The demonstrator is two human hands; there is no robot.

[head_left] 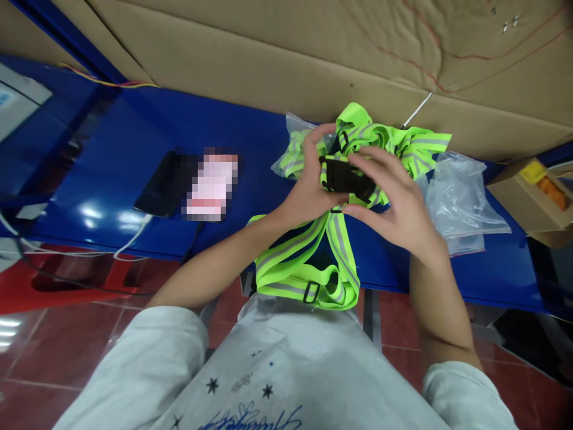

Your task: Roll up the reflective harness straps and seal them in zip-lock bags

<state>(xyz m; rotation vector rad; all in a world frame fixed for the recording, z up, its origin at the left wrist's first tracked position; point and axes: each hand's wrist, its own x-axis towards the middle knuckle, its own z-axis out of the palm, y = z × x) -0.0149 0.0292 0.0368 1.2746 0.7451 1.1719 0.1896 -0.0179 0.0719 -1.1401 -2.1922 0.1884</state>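
At a glossy blue bench (pixel 107 134) above red floor tiles (pixel 49 346), the left hand (pixel 313 186) pinches a flat black piece (pixel 342 177) amid lime, grey-striped webbing (pixel 342 245); the right hand's (pixel 398 197) grip cannot be told.

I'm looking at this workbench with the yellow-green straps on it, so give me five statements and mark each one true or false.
1. The black piece is between the left hand and the right hand. True.
2. The table is red. False: it is blue.
3. A white cable runs to the black device. True.
4. The strap loop nearest the shirt has a white slider. False: the slider is black.
5. Clear plastic bags lie right of the right hand. True.
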